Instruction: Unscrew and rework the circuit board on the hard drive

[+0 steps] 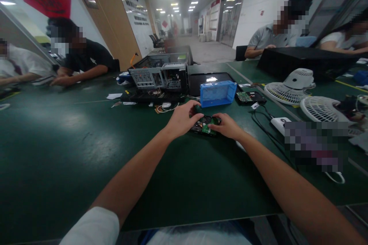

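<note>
A hard drive (204, 126) with a green circuit board facing up lies on the dark green table (86, 149) in front of me. My left hand (181, 118) grips its left edge, fingers curled over the far corner. My right hand (227, 125) holds its right edge, fingers closed on the drive near the board. Just behind the drive stands a blue plastic bin (217, 93).
An open computer case (159, 76) sits behind, with a second drive (249, 97) to the right of the bin. Two white fans (290, 86) and cables (266, 122) lie at the right. Several people sit around the table on both sides.
</note>
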### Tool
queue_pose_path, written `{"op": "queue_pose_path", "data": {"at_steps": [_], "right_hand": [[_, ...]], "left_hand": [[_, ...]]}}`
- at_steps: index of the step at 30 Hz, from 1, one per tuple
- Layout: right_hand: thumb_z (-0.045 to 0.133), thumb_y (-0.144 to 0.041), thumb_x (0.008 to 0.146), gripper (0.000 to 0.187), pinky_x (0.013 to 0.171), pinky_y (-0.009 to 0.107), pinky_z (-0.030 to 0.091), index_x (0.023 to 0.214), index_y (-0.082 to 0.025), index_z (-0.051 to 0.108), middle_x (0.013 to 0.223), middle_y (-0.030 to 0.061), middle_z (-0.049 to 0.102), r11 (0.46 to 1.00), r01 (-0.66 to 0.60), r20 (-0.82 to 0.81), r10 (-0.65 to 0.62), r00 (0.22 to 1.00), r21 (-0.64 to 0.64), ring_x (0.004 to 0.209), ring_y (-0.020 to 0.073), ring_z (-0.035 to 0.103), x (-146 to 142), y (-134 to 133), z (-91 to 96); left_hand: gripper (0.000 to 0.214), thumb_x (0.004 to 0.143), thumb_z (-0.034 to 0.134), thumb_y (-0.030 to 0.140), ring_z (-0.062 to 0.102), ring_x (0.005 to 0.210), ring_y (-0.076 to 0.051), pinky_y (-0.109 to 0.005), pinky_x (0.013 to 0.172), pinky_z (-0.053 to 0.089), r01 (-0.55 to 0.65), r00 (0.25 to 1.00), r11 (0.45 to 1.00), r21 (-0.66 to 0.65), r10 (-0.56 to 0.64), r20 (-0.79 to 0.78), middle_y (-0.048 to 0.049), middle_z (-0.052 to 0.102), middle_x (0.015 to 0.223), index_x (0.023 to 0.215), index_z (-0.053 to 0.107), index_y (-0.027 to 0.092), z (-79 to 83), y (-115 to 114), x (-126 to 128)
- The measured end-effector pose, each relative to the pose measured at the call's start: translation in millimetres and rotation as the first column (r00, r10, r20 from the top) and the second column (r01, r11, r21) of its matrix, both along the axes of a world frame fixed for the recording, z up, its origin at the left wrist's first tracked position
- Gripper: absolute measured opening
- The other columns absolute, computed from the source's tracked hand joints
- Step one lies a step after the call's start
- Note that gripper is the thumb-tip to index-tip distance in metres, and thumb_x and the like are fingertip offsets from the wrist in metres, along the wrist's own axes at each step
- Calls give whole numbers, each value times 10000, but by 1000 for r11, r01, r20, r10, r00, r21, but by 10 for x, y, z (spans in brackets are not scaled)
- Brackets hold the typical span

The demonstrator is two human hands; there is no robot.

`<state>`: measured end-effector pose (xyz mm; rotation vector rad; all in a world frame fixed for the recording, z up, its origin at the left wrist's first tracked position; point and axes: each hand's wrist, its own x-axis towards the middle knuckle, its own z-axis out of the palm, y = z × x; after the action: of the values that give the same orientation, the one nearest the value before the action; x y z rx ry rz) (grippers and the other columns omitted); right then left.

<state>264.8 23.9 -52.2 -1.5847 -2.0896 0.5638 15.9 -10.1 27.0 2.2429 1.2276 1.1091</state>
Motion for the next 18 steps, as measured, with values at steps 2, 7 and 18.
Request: {"op": "queue_pose_path", "data": {"at_steps": [2, 7, 18], "right_hand": [[747, -533, 851, 648, 899, 384, 529, 1348, -139, 617, 1256, 182, 610, 1000, -2, 2, 2, 1000, -5, 1034, 282, 647, 2, -1, 6], [744, -533, 856, 615, 943, 385, 513, 1327, -155, 629, 1226, 160, 635, 1000, -9, 21, 9, 1000, 14, 1094, 288, 629, 5, 6, 18], [761, -537, 840, 621, 905, 373, 526, 1325, -171, 632, 1216, 147, 630, 1000, -2, 7, 2, 1000, 17, 1021, 262, 646, 10, 9, -7]], "left_hand": [[350, 888, 732, 314, 694, 828, -193, -357, 799, 555, -1, 1000, 1000, 9, 1, -12, -27, 723, 948, 1213, 644, 219, 4, -2, 1], [340, 896, 723, 308, 692, 858, -191, -356, 829, 553, 3, 1000, 999, 45, -2, -14, -30, 727, 992, 1215, 642, 224, 22, -6, 4], [351, 903, 720, 311, 683, 846, -193, -361, 827, 542, 3, 998, 999, 51, 0, -70, -24, 719, 955, 1231, 643, 208, 21, -10, 3]]}}
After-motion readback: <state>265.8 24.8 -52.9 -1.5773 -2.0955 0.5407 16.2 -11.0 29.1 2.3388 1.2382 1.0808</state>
